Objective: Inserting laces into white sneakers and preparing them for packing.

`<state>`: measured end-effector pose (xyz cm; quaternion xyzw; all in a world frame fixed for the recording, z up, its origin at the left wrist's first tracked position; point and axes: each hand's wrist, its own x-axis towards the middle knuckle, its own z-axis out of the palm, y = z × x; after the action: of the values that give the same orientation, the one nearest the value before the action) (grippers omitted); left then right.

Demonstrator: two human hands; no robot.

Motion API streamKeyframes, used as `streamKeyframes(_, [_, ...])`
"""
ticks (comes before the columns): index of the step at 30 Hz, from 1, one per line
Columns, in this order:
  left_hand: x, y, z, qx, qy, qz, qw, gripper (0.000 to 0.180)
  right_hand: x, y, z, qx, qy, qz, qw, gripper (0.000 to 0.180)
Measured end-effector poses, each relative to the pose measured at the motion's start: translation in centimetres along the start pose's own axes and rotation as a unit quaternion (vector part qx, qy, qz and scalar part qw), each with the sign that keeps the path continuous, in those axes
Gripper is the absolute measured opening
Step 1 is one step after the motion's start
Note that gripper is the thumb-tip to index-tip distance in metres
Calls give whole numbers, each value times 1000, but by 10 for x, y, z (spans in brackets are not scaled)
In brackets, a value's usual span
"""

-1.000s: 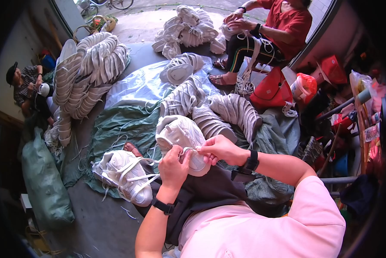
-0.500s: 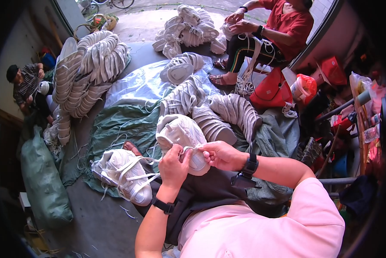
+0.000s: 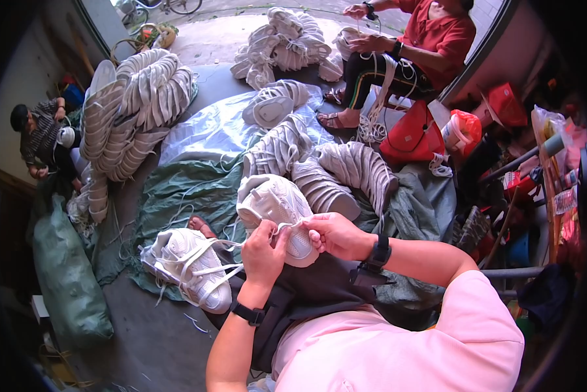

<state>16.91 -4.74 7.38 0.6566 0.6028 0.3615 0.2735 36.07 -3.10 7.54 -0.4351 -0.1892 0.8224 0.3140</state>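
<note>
A white shoe upper (image 3: 272, 195) rests on my lap, toe toward me. My left hand (image 3: 263, 255) is closed at its left side, thumb and fingers pinching a white shoelace (image 3: 284, 225). On the other side, my right hand (image 3: 340, 236) is closed too, fingertips pinching the same lace near the upper's eyelets. The exact grip on the lace end is partly hidden by my fingers. Left of my left hand lies a second white shoe upper (image 3: 187, 266), with loose laces crossed over it and running toward my hand.
Stacked shoe uppers (image 3: 355, 173) lie just ahead on green sheeting (image 3: 179, 193). A taller pile (image 3: 136, 98) stands at left, above a full green sack (image 3: 71, 281). One person in red (image 3: 437, 46) sits far right near a red bag (image 3: 411, 137); another person (image 3: 42, 134) sits far left.
My hands and the upper have barely moved. The person in red has drawn one hand away from the other, and the person at far left has shifted slightly.
</note>
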Motion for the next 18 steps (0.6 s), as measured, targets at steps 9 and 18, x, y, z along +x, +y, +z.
streamKeyframes(9, [0, -4, 2, -35, -7, 3, 999, 18, -7, -2, -1, -120, -9, -49, 992, 26])
streamKeyframes(18, [1, -6, -1, -66, -28, -15, 997, 17, 21, 11, 8, -534, 95, -416, 729, 79])
